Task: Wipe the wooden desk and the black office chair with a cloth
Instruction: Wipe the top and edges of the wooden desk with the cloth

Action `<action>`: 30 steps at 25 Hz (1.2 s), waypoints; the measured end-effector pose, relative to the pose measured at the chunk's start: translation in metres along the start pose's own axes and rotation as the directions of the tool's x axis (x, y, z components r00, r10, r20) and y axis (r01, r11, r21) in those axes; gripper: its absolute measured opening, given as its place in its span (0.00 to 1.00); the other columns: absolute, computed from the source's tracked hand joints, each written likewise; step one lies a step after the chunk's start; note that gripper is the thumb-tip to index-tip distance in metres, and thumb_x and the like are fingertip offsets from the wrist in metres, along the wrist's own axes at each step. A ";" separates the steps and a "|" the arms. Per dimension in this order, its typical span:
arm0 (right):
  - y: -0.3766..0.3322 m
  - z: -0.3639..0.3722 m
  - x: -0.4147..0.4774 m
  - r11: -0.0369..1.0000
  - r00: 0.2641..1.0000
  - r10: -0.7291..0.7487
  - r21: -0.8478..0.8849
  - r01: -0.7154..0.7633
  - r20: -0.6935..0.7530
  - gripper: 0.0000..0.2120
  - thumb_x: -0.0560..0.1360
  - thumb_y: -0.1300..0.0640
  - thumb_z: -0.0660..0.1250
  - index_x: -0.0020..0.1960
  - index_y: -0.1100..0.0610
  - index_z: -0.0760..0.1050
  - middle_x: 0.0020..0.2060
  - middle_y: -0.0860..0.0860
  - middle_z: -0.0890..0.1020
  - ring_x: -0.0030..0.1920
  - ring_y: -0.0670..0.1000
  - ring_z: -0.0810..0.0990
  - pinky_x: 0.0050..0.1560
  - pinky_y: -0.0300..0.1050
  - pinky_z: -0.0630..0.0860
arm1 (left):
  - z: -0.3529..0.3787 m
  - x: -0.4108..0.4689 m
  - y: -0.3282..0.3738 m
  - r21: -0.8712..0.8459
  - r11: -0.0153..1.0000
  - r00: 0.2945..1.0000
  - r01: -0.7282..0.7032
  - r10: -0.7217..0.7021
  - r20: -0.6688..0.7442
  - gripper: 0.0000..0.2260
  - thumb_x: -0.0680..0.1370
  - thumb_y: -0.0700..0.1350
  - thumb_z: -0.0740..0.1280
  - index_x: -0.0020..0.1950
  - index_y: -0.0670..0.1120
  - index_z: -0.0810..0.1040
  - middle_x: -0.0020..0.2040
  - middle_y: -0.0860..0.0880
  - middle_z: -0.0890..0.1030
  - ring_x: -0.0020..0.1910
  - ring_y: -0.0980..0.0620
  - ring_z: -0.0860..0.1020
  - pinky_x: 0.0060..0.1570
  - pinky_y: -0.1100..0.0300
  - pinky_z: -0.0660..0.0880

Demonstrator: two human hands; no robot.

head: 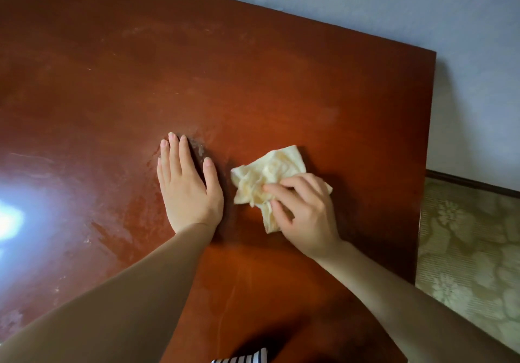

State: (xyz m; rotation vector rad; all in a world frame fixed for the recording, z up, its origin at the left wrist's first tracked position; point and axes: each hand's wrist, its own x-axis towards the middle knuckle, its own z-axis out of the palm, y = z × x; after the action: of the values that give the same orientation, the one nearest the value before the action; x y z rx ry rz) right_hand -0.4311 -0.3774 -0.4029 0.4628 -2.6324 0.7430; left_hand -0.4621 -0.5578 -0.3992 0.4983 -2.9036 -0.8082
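The reddish-brown wooden desk [253, 86] fills most of the view, with pale dusty smears across its top. My left hand [187, 185] lies flat on the desk near the middle, fingers straight and together. Just to its right, a crumpled pale yellow cloth [270, 168] lies on the desk. My right hand [302, 210] is on the cloth's near part, its curled fingers and thumb gripping the fabric. The black office chair is not in view.
A pale wall [422, 10] runs behind the desk's far and right edges. To the right of the desk lies a floral patterned floor [467, 250] with a dark baseboard [472, 184]. A bright glare [11, 219] sits on the desk's left side. Striped fabric [242, 358] shows at the bottom edge.
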 end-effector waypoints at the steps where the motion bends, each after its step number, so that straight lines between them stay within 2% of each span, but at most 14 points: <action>1: -0.001 0.002 0.002 0.998 0.998 -0.063 0.024 0.063 0.025 0.08 0.71 0.65 0.69 0.46 0.57 0.84 0.38 0.52 0.80 0.43 0.51 0.76 0.44 0.45 0.73 | 0.000 0.000 0.000 -0.002 1.000 1.000 0.000 0.000 -0.001 0.27 0.80 0.53 0.48 0.77 0.43 0.57 0.79 0.48 0.54 0.78 0.53 0.48 0.73 0.63 0.39; 5: 0.008 0.017 0.050 0.966 0.962 -0.250 0.090 0.241 0.107 0.07 0.72 0.64 0.69 0.47 0.56 0.84 0.38 0.52 0.80 0.41 0.53 0.77 0.44 0.45 0.72 | -0.001 0.000 0.002 -0.015 1.000 1.000 -0.007 0.007 -0.014 0.28 0.80 0.54 0.47 0.77 0.42 0.58 0.78 0.47 0.56 0.78 0.52 0.49 0.74 0.64 0.40; 9: 0.018 0.047 0.126 0.972 0.963 -0.231 0.072 0.223 0.140 0.11 0.70 0.62 0.65 0.48 0.55 0.84 0.37 0.52 0.79 0.42 0.55 0.77 0.42 0.48 0.72 | -0.001 -0.001 0.003 -0.021 1.000 1.000 0.000 -0.001 -0.024 0.28 0.80 0.55 0.47 0.76 0.43 0.59 0.78 0.47 0.57 0.77 0.52 0.50 0.73 0.67 0.39; 12: 0.032 0.063 0.178 0.998 0.989 -0.054 -0.029 0.059 0.134 0.12 0.72 0.61 0.65 0.52 0.54 0.83 0.41 0.54 0.80 0.46 0.59 0.77 0.47 0.48 0.71 | 0.000 -0.001 0.004 -0.011 1.000 1.000 0.007 -0.007 -0.021 0.28 0.80 0.56 0.47 0.77 0.43 0.59 0.78 0.48 0.57 0.77 0.53 0.50 0.73 0.66 0.38; 15: 0.051 0.066 0.221 0.976 0.976 0.171 -0.161 -0.148 0.138 0.14 0.76 0.59 0.62 0.60 0.50 0.79 0.56 0.53 0.79 0.58 0.57 0.73 0.56 0.48 0.66 | -0.001 -0.001 0.002 -0.004 1.000 1.000 0.016 -0.016 -0.013 0.28 0.80 0.56 0.47 0.77 0.45 0.57 0.78 0.49 0.55 0.77 0.55 0.48 0.73 0.66 0.38; 17: 0.067 0.062 0.240 0.931 0.950 0.299 -0.246 -0.270 0.090 0.15 0.78 0.57 0.60 0.62 0.49 0.76 0.60 0.53 0.77 0.63 0.56 0.70 0.58 0.49 0.65 | -0.001 -0.001 0.002 0.002 1.000 1.000 0.017 -0.017 -0.007 0.28 0.80 0.57 0.47 0.77 0.46 0.57 0.78 0.50 0.55 0.77 0.55 0.47 0.73 0.66 0.38; 20: 0.084 0.059 0.246 0.841 0.885 0.465 -0.302 -0.449 -0.024 0.14 0.79 0.56 0.59 0.62 0.49 0.75 0.61 0.51 0.76 0.64 0.54 0.69 0.59 0.48 0.65 | -0.001 0.000 0.002 0.005 1.000 1.000 0.018 -0.018 0.000 0.28 0.80 0.57 0.46 0.77 0.46 0.56 0.79 0.50 0.54 0.77 0.56 0.46 0.73 0.65 0.38; 23: 0.072 0.062 0.223 0.791 0.828 0.549 -0.250 -0.558 -0.111 0.13 0.79 0.56 0.60 0.61 0.49 0.76 0.59 0.50 0.77 0.62 0.54 0.70 0.57 0.47 0.66 | -0.002 0.001 0.001 0.002 1.000 1.000 0.022 -0.022 0.006 0.29 0.79 0.57 0.46 0.78 0.46 0.56 0.79 0.50 0.54 0.77 0.56 0.46 0.74 0.64 0.38; 25: 0.052 0.061 0.193 0.833 0.860 0.496 -0.216 -0.510 -0.118 0.13 0.77 0.58 0.62 0.59 0.50 0.78 0.55 0.51 0.79 0.58 0.56 0.73 0.54 0.48 0.67 | -0.002 0.001 0.002 -0.003 1.000 1.000 0.024 -0.024 0.006 0.29 0.79 0.57 0.45 0.78 0.46 0.56 0.79 0.50 0.54 0.77 0.56 0.46 0.73 0.65 0.37; 28: 0.020 0.053 0.134 0.939 0.954 0.290 -0.170 -0.299 -0.074 0.12 0.74 0.60 0.64 0.55 0.54 0.80 0.47 0.53 0.81 0.49 0.58 0.75 0.47 0.49 0.69 | -0.002 0.001 0.002 -0.022 0.999 1.000 0.027 -0.027 0.004 0.29 0.79 0.57 0.46 0.78 0.46 0.56 0.79 0.50 0.54 0.77 0.58 0.45 0.73 0.66 0.37; 30: 0.002 0.045 0.096 0.981 0.985 0.171 -0.094 -0.171 -0.009 0.10 0.74 0.59 0.64 0.53 0.55 0.81 0.45 0.52 0.81 0.47 0.56 0.75 0.47 0.49 0.70 | -0.002 0.001 0.002 -0.043 0.999 1.000 0.028 -0.028 0.006 0.28 0.80 0.57 0.46 0.78 0.46 0.56 0.79 0.50 0.54 0.77 0.58 0.45 0.73 0.66 0.37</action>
State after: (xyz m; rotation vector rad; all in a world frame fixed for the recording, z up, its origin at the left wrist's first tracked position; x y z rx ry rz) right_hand -0.5281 -0.4208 -0.3983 0.2112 -2.7166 0.6655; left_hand -0.4628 -0.5578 -0.3962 0.5345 -2.8831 -0.8752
